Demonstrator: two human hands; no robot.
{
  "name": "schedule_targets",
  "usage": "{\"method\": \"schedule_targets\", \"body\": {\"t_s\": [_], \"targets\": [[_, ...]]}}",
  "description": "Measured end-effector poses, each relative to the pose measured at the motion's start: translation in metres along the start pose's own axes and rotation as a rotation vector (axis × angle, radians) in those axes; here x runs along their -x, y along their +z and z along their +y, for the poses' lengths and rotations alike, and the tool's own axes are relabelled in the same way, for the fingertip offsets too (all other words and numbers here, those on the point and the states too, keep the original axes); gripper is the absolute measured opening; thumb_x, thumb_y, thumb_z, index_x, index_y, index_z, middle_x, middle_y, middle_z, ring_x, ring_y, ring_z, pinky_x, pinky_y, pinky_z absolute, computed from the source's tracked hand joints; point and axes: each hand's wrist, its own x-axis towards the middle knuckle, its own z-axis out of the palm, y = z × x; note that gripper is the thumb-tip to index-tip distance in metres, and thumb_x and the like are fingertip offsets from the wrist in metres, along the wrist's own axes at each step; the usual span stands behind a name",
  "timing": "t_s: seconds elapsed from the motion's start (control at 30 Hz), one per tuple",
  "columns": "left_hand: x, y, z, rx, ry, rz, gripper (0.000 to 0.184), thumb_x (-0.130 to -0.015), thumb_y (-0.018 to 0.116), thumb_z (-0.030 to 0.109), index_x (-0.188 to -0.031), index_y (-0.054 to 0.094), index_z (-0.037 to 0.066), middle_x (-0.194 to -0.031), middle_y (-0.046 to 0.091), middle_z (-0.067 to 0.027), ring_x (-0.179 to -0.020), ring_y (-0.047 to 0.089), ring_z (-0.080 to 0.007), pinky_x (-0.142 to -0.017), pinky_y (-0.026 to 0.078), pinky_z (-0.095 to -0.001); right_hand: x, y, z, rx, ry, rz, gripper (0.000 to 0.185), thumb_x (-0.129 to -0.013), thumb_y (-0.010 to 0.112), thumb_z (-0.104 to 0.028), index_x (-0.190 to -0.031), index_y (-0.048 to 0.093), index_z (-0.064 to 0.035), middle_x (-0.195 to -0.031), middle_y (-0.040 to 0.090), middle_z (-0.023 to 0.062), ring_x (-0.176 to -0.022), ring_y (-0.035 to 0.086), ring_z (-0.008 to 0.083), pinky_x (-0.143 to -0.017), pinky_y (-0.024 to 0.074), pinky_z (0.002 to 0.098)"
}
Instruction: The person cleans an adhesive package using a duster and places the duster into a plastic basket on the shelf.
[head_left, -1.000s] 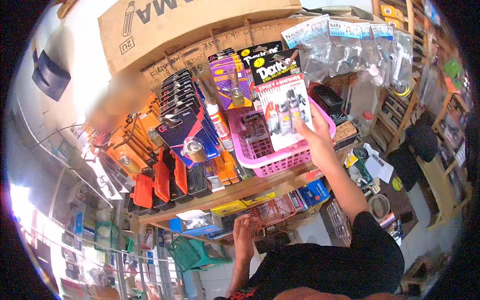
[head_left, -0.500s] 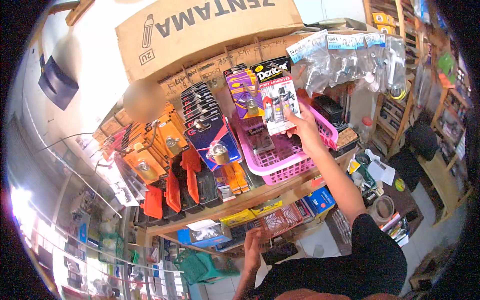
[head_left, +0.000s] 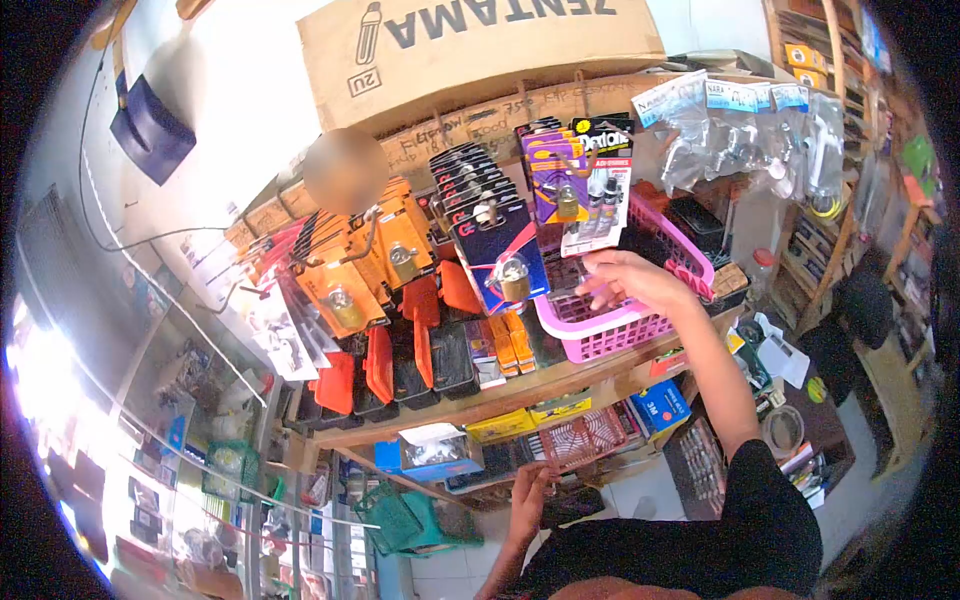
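Observation:
My right hand [head_left: 637, 283] is over the pink basket [head_left: 610, 340], fingers stretched and slightly apart, holding nothing. Just above its fingertips hangs a carded pack of Dextone epoxy adhesive [head_left: 600, 205], tubes pictured on its white front. Left of that pack hang padlocks on purple cards [head_left: 557, 195], then a row of padlocks on dark blue cards [head_left: 503, 262]. Low in front of the shelf, my left hand [head_left: 528, 502] hangs with loosely bent fingers and nothing visible in it.
Orange padlock cards [head_left: 345, 295] hang further left, above black bins with red lids [head_left: 378, 365]. A Zentama carton [head_left: 480, 50] stands on top. Bagged Nara fittings [head_left: 745, 135] hang at right. Below are a blue 3M box [head_left: 660, 408] and a green stool [head_left: 440, 525].
My right hand has let go of the epoxy pack and dropped below it; the pack now hangs beside the purple cards. The view has shifted, moving the shelf rightward in the picture.

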Motion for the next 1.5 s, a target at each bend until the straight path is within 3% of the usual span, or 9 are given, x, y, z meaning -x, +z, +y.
{"method": "schedule_targets", "body": {"t_s": [0.23, 0.3, 0.4, 0.43, 0.47, 0.5, 0.57, 0.8, 1.5], "targets": [[0.009, -0.012, -0.01, -0.015, 0.062, 0.021, 0.028, -0.095, 0.049, 0.023, -0.114, 0.05, 0.002, -0.1, 0.06, -0.0102, -0.09, 0.061, -0.0198, -0.076, 0.049, -0.0324, -0.074, 0.0, 0.017, 0.765, 0.219, -0.362, 0.055, -0.087, 0.051, -0.055, -0.114, 0.058, -0.0077, -0.1, 0.062, 0.0076, -0.081, 0.057, 0.017, -0.071, 0.0473, 0.0337], [0.013, -0.016, -0.011, 0.023, 0.055, 0.057, 0.028, -0.095, 0.049, 0.024, -0.113, 0.051, 0.002, -0.099, 0.06, -0.0098, -0.09, 0.06, -0.0196, -0.076, 0.049, -0.0322, -0.097, 0.011, 0.014, 1.039, 0.244, -0.3, 0.045, -0.087, 0.052, -0.045, -0.109, 0.06, -0.0065, -0.099, 0.064, 0.0125, -0.083, 0.06, 0.0218, -0.073, 0.048, 0.0373], [0.024, -0.019, 0.002, 0.03, 0.047, 0.135, 0.027, -0.095, 0.048, 0.025, -0.111, 0.052, 0.003, -0.099, 0.06, -0.0088, -0.092, 0.058, -0.0191, -0.079, 0.047, -0.0319, -0.204, -0.016, 0.094, 1.48, -0.05, -0.476, 0.034, -0.08, 0.054, -0.028, -0.104, 0.062, -0.005, -0.098, 0.066, 0.0179, -0.085, 0.062, 0.0265, -0.075, 0.048, 0.0427], [0.028, -0.018, 0.016, -0.022, 0.068, 0.159, 0.027, -0.095, 0.048, 0.025, -0.109, 0.053, 0.003, -0.099, 0.06, -0.0085, -0.093, 0.057, -0.0189, -0.081, 0.046, -0.0318, -0.228, -0.022, 0.107, 1.559, -0.185, -0.578, 0.039, -0.079, 0.058, -0.036, -0.102, 0.063, -0.0052, -0.096, 0.066, 0.0168, -0.085, 0.062, 0.026, -0.073, 0.0488, 0.0421], [0.033, -0.018, 0.022, -0.073, 0.084, 0.178, 0.027, -0.095, 0.048, 0.026, -0.108, 0.054, 0.003, -0.099, 0.059, -0.0082, -0.093, 0.056, -0.0187, -0.082, 0.046, -0.0317, -0.217, -0.008, 0.075, 1.486, 0.306, -0.69, 0.063, -0.083, 0.054, -0.047, -0.121, 0.054, 0.003, -0.127, 0.053, 0.0197, -0.109, 0.056, 0.0329, -0.092, 0.0436, 0.0481], [0.037, -0.024, 0.019, -0.072, 0.108, 0.208, 0.026, -0.095, 0.049, 0.025, -0.108, 0.053, 0.003, -0.098, 0.06, -0.0086, -0.092, 0.058, -0.0183, -0.081, 0.046, -0.0318, -0.178, 0.003, 0.039, 1.121, 0.519, -0.498, 0.07, -0.082, 0.058, -0.051, -0.127, 0.048, 0.0016, -0.127, 0.051, 0.02, -0.108, 0.056, 0.0327, -0.092, 0.0435, 0.0506], [0.041, -0.035, 0.012, -0.068, 0.168, 0.276, 0.023, -0.095, 0.05, 0.022, -0.107, 0.053, 0.002, -0.098, 0.062, -0.0094, -0.089, 0.06, -0.0175, -0.08, 0.048, -0.0321, -0.2, -0.011, 0.056, 1.113, 0.552, -0.483, 0.074, -0.08, 0.061, -0.056, -0.126, 0.048, -0.0005, -0.124, 0.053, 0.0197, -0.109, 0.056, 0.0302, -0.091, 0.0444, 0.049], [0.062, -0.06, -0.004, 0.003, 0.095, 0.503, 0.028, -0.093, 0.051, 0.025, -0.109, 0.052, 0.002, -0.097, 0.063, -0.0118, -0.086, 0.063, -0.0202, -0.071, 0.048, -0.0308, -0.184, -0.009, 0.049, 0.978, 0.479, -0.562, 0.057, -0.081, 0.063, -0.042, -0.12, 0.054, -0.0018, -0.115, 0.06, 0.0203, -0.105, 0.059, 0.0289, -0.086, 0.0467, 0.0478], [0.057, -0.049, -0.003, -0.102, 0.13, 0.408, 0.027, -0.095, 0.048, 0.025, -0.11, 0.05, 0.003, -0.098, 0.062, -0.0104, -0.087, 0.061, -0.0197, -0.073, 0.048, -0.0319, -0.188, -0.002, 0.082, 1.116, 0.457, -0.38, 0.046, -0.08, 0.063, -0.035, -0.11, 0.06, -0.0003, -0.106, 0.063, 0.0207, -0.094, 0.064, 0.0309, -0.079, 0.0506, 0.0452]]}}
